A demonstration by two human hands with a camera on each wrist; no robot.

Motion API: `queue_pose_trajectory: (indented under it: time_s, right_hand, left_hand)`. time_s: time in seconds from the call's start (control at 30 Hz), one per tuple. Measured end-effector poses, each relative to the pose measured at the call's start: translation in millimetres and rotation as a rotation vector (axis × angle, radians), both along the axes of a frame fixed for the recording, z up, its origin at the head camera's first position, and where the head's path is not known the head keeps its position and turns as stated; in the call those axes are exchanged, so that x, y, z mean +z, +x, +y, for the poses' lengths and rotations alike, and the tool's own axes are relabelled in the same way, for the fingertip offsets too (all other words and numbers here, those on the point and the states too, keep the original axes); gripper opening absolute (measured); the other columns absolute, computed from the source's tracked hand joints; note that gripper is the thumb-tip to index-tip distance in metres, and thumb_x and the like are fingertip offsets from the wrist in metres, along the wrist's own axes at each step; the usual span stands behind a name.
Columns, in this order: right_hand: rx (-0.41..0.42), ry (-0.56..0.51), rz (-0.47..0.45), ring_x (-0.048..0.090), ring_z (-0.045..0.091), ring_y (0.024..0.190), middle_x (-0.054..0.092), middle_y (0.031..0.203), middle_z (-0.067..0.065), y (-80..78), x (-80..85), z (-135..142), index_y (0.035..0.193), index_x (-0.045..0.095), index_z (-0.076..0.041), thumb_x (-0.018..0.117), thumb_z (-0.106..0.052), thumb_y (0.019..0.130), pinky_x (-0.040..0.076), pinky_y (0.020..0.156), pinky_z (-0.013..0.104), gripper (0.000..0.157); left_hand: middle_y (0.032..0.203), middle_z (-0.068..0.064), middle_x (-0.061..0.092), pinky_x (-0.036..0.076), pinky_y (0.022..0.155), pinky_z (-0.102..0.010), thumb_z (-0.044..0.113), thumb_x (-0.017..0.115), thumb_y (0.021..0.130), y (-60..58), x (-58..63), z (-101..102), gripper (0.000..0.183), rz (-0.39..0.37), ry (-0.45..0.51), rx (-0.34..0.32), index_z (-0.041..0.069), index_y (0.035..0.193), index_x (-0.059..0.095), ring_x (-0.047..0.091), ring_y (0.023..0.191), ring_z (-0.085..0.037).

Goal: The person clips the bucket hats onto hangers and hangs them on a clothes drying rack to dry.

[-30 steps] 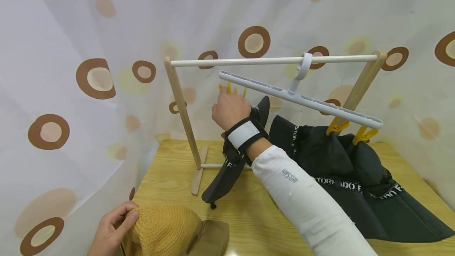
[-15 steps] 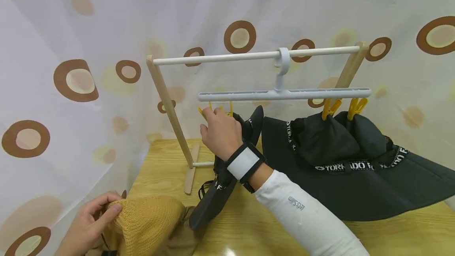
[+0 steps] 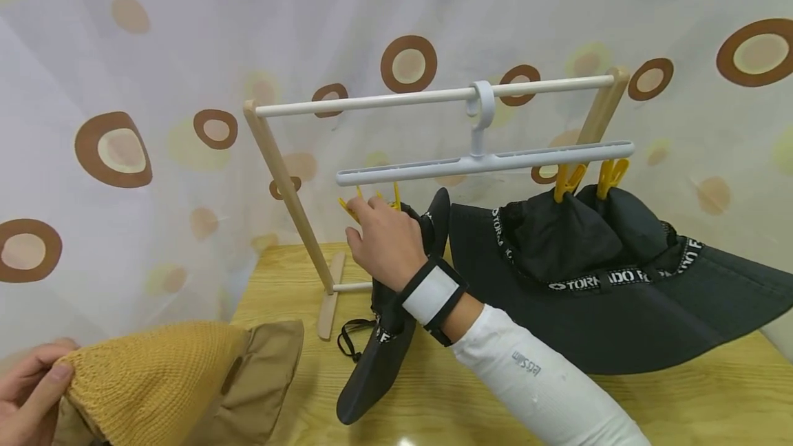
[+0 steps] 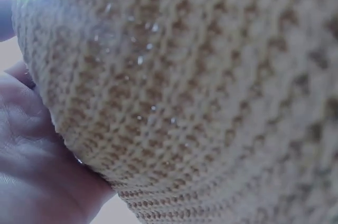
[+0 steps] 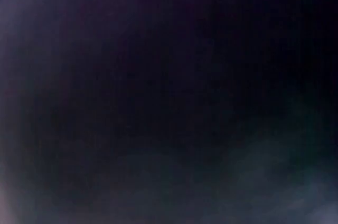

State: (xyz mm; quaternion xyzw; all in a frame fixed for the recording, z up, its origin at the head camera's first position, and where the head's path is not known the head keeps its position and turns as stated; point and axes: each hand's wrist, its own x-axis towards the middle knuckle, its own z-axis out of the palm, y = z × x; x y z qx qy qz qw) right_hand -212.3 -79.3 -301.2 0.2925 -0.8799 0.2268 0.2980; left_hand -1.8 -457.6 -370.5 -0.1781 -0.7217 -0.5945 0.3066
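In the head view my left hand (image 3: 34, 391) pinches the edge of a mustard knit hat (image 3: 161, 377) with a tan fabric brim (image 3: 263, 377) at lower left. The left wrist view shows my palm (image 4: 42, 171) against its ribbed knit. My right hand (image 3: 390, 236) is curled at a yellow clip (image 3: 348, 210) under the left end of a white hanger (image 3: 421, 171); its fingertips are hidden. Below that hand a black hat (image 3: 374, 377) hangs edge-on. Another black hat (image 3: 595, 322) hangs from yellow clips (image 3: 566, 182) at right. The right wrist view is nearly black.
The hanger hooks over the white bar of a small wooden rack (image 3: 288, 191). A wood-grain table (image 3: 434, 411) lies beneath, and a patterned curtain (image 3: 347, 5) stands behind. A black cord (image 3: 351, 343) dangles from the left black hat.
The hanger's left end has swung down, with my right hand keeping to the clips there. My left hand has shifted left with the knit hat. The head view has also shifted.
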Motion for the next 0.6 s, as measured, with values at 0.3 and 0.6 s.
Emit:
queue_pose_trajectory:
  time_s: [0.3, 0.6]
  right_hand:
    - [-0.007, 0.017, 0.051, 0.04, 0.013, 0.045, 0.063, 0.081, 0.004, 4.6, 0.5, 1.7, 0.116, 0.068, -0.016, 0.066, -0.021, 0.095, 0.025, 0.041, 0.022, 0.023]
    - [-0.035, -0.049, 0.155, 0.051, 0.014, 0.06, 0.057, 0.086, 0.003, 5.1, -3.4, 3.5, 0.106, 0.074, -0.02, 0.072, -0.018, 0.091, 0.036, 0.044, 0.025, 0.016]
  left_hand:
    - [0.089, 0.006, 0.059, 0.037, 0.055, -0.026, -0.019, 0.044, 0.095, -31.5, 33.9, 33.0, 0.028, -0.119, -0.335, 0.088, 0.0, 0.104, 0.061, 0.05, 0.069, -0.009]
    - [0.083, 0.013, 0.053, 0.035, 0.064, -0.022, 0.002, 0.061, 0.096, -68.7, 75.1, 73.0, 0.021, -0.192, -0.849, 0.157, 0.024, 0.093, 0.061, 0.046, 0.081, -0.003]
